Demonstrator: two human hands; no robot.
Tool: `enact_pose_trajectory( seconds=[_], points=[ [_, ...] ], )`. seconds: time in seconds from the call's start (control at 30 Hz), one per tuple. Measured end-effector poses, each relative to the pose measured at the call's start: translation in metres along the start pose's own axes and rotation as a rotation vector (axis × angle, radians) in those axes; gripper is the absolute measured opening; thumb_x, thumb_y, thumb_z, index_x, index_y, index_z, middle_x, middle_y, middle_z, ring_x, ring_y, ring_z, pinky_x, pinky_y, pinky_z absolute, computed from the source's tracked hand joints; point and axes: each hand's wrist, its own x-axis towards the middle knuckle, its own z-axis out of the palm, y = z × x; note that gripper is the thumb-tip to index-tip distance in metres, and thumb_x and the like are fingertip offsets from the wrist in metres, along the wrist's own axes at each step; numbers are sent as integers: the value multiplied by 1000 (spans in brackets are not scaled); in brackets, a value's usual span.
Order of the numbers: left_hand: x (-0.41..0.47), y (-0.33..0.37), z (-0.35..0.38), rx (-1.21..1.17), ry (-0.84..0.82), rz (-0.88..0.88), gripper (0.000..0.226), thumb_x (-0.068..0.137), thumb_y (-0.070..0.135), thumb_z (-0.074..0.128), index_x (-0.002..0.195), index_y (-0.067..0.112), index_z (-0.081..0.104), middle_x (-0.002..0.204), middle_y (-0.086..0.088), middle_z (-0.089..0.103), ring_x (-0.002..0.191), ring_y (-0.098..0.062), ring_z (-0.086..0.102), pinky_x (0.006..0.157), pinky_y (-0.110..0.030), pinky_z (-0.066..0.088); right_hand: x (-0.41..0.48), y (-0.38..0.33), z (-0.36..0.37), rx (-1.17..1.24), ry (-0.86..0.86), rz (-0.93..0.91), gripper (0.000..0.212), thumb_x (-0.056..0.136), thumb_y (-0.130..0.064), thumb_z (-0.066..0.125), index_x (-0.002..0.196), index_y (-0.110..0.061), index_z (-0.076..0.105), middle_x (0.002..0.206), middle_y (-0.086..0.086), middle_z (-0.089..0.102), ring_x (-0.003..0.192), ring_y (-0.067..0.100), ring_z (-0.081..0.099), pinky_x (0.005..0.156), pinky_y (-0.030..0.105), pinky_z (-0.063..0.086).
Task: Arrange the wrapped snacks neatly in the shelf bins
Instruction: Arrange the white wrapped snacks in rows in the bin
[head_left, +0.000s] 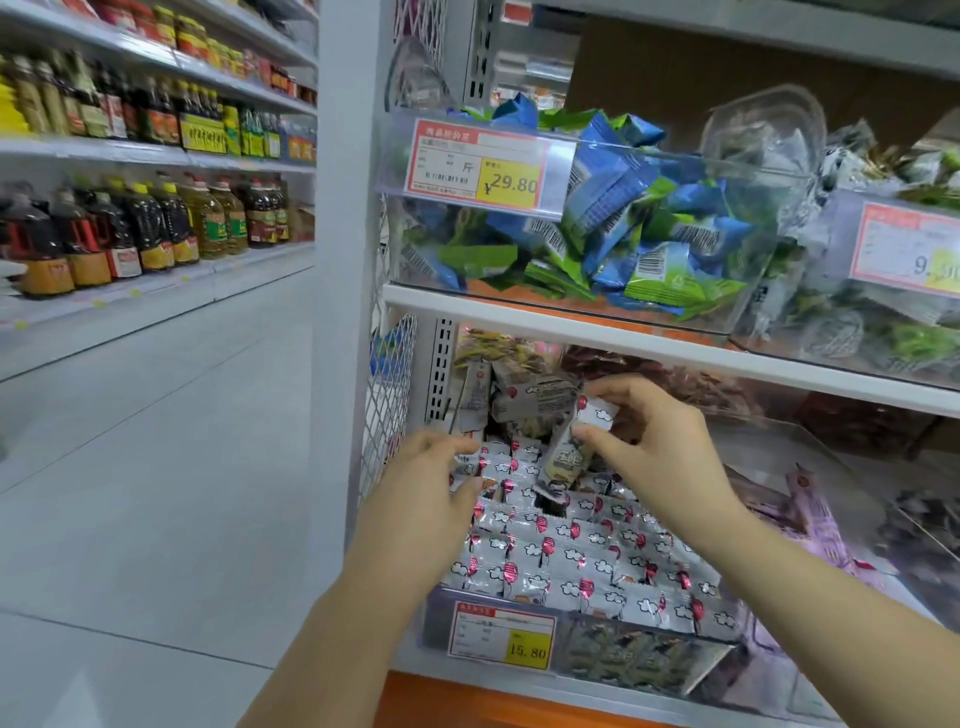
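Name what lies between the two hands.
Head view: balloon-print snack packets, plus a tilted beige packet pinched by the right hand, lie between it and the left hand.

A pale grey tiled floor (156, 441) ran down the aisle. On the shelving across it (156, 153), the lowest row held cooking-oil bottles (208, 223) with yellow and red caps, next to darker bottles with red handles (78, 234). Above stood tall sauce bottles (104, 104), then jars (182, 34). A white wire mesh panel (384, 395) hung beside a broad white post (348, 208). One red-and-yellow price tag (478, 163) read 29.80, another (501, 636) 15.80 (a third (909, 247) was cut off). A brown cardboard box (675, 67) sat high behind.
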Motion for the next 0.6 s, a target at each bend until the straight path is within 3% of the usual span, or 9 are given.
enact_pose_trajectory(
  seconds=[0.1,0.23,0.33,0.4,0.6],
  points=[
    [1,1,0,-2,-2,-2,35,94,26,52,129,29,50,137,11,40,97,7,36,88,-12,26,3,-3,2,-27,-74,-28,30,80,-25,73,106,-29,60,95,-18,61,68,2,58,63,3,40],
    [1,1,1,-7,-22,-10,35,94,26,51,129,30,49,137,12,38,79,10,41,85,-15,33,10,2,9,-59,-167,9,32,80,-26,73,110,-25,62,104,-9,64,79,8,63,79,19,49],
    [0,1,0,-15,-24,-12,35,94,25,51,129,30,49,138,12,38,92,5,42,87,-15,34,15,6,6,-34,-167,-1,29,80,-25,73,107,-26,62,105,-12,62,89,4,59,73,2,41],
    [0,0,0,-11,-19,-13,35,94,25,51,129,30,50,138,12,38,89,5,43,85,-14,35,18,7,3,-13,-189,-7,28,79,-23,73,102,-30,59,108,-13,60,93,0,57,73,-5,36],
    [2,0,1,18,-21,-5,35,95,25,50,130,30,49,138,12,38,88,4,43,84,-14,35,16,8,2,-92,-256,-67,23,82,-23,71,104,-26,65,106,-17,61,104,-3,54,84,5,38]
  ],
)
